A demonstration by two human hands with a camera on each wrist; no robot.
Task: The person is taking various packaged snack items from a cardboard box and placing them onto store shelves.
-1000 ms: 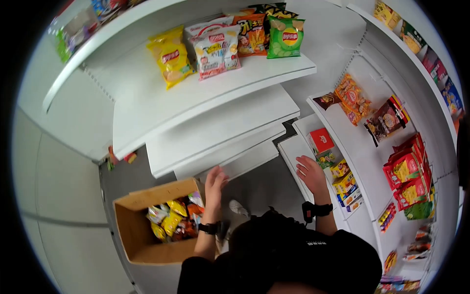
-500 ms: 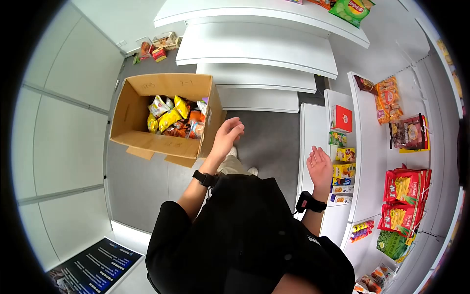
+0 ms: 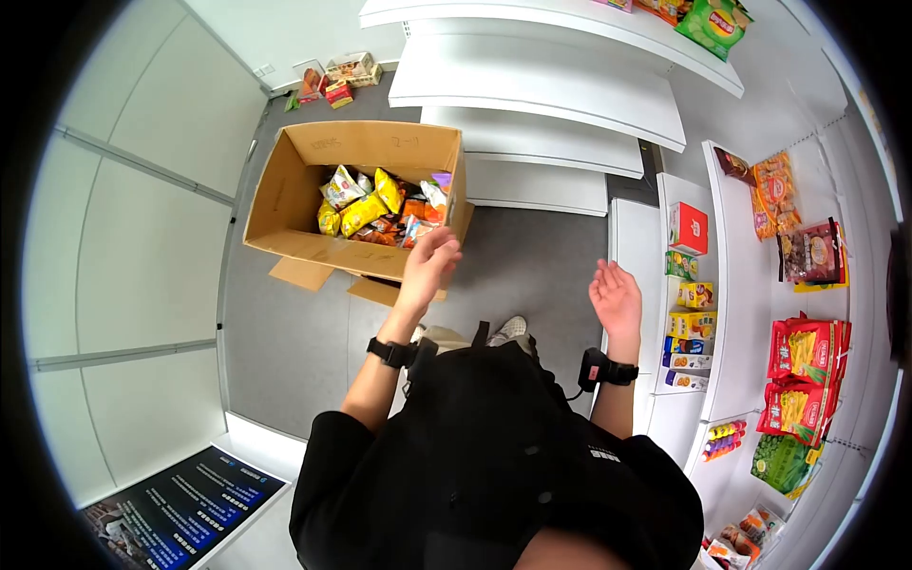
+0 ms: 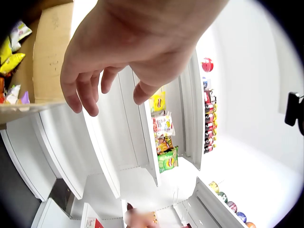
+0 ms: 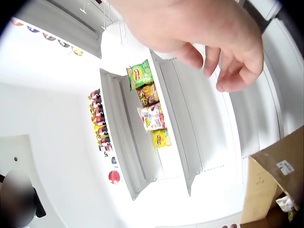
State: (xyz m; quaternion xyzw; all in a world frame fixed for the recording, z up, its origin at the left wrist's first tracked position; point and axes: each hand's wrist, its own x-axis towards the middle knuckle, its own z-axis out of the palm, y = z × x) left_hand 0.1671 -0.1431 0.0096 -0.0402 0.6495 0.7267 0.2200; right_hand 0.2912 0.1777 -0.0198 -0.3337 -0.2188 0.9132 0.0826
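In the head view my left hand [image 3: 432,269] hovers at the near right corner of an open cardboard box [image 3: 375,142], fingers loosely bent and holding nothing. Yellow, white and orange snack bags [image 3: 363,214] lie heaped inside the box. My right hand [image 3: 617,299] is raised with the palm turned inward, beside the low white shelf on the right; it too holds nothing. Both wrist views show relaxed fingers with bare air between them: the left hand [image 4: 128,52] near the box wall, the right hand [image 5: 204,38] in front of white shelves.
Ahead stand tiered white shelves [image 3: 532,81], with a green chip bag [image 3: 714,27] on the top one. To the right, shelves carry small boxes [image 3: 692,325] and red snack bags [image 3: 803,380]. A dark printed panel [image 3: 190,508] is at lower left. Packages [image 3: 339,93] sit on the floor behind the box.
The head view has tilted down and turned from the upper shelves toward the floor and box. The left hand now overlaps the box's near right corner. Both hands stay empty.
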